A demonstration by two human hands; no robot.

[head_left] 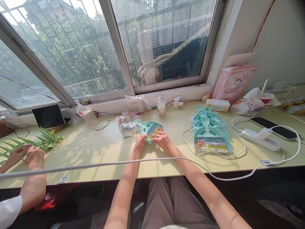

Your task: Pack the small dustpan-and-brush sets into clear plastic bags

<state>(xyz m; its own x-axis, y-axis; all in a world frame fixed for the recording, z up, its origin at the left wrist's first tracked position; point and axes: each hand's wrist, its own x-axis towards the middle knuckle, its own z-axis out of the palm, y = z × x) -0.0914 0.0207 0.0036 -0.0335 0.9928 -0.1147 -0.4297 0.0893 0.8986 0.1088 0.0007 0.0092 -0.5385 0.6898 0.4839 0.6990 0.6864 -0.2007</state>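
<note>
Far left, a co-worker's hands (pixel 35 156) are at green artificial plants (pixel 49 140), well apart from mine. Just beyond my left hand (pixel 140 141), the wrapped pink sets (pixel 127 124) sit so near that a sideways nudge could push them askew. My left thumb and fingers pinch the lower left edge of the teal dustpan set (pixel 146 126), which I hold tilted just above or on the table (pixel 95 152); I can't tell which. My right hand (pixel 164 140) has its fingers bent over the label; whether they grip, I can't tell. Pulling hard there could crease the card or loosen the brush. A white cable (pixel 47 171) crosses in front of my forearms and could snag them if I reached for the stacked teal sets (pixel 209 132).

The set itself: looped handle at upper left, grey-blue bristles across the pan, bright yellow printed label toward the right.
</note>
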